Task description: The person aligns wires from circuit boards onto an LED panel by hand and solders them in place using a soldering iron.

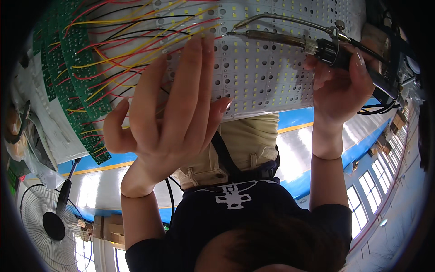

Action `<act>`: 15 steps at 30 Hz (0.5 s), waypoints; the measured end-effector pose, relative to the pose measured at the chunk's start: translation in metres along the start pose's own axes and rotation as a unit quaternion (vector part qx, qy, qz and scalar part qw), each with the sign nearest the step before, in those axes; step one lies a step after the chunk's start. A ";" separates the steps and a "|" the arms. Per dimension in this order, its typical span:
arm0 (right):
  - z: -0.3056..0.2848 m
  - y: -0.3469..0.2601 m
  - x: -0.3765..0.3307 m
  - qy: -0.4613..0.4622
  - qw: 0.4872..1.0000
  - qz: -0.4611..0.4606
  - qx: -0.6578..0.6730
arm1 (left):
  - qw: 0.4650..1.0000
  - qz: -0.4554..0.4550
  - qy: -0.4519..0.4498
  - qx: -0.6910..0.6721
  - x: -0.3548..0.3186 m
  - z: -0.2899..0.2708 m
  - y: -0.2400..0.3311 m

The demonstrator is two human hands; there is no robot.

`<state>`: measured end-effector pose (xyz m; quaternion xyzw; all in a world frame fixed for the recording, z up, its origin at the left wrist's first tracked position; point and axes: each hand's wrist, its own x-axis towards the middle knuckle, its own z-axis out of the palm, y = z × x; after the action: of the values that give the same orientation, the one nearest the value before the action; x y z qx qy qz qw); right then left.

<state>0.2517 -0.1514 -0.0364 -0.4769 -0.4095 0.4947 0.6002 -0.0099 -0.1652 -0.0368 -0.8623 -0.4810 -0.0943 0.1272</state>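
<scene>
My right hand (pixel 342 81) is wrapped round the black handle of a soldering iron (pixel 276 38). A thin metal solder feed tube (pixel 290 19) is clamped alongside it. The iron's tip meets a white LED board (pixel 272 86) near the end of a red wire (pixel 218 38). My left hand (pixel 167 99) lies stretched over the wires and the board, with thumb and little finger apart. Its two foremost fingertips rest side by side by that wire end, close to the iron's tip. Whether they pinch the wire cannot be made out.
Green circuit boards (pixel 74 68) stand at the left, with red, yellow and black wires (pixel 118 41) running from them to the LED board. Black cables (pixel 380 109) hang at the right. A clear plastic bag (pixel 43 167) and a fan (pixel 54 226) are at the lower left.
</scene>
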 end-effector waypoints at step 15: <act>0.005 -0.004 -0.002 0.021 0.987 -0.009 -0.158 | 1.000 0.002 -0.004 -0.001 0.000 -0.001 -0.001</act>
<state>0.2472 -0.1526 -0.0319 -0.5728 -0.4738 0.4082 0.5300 -0.0106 -0.1651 -0.0356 -0.8638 -0.4797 -0.0906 0.1246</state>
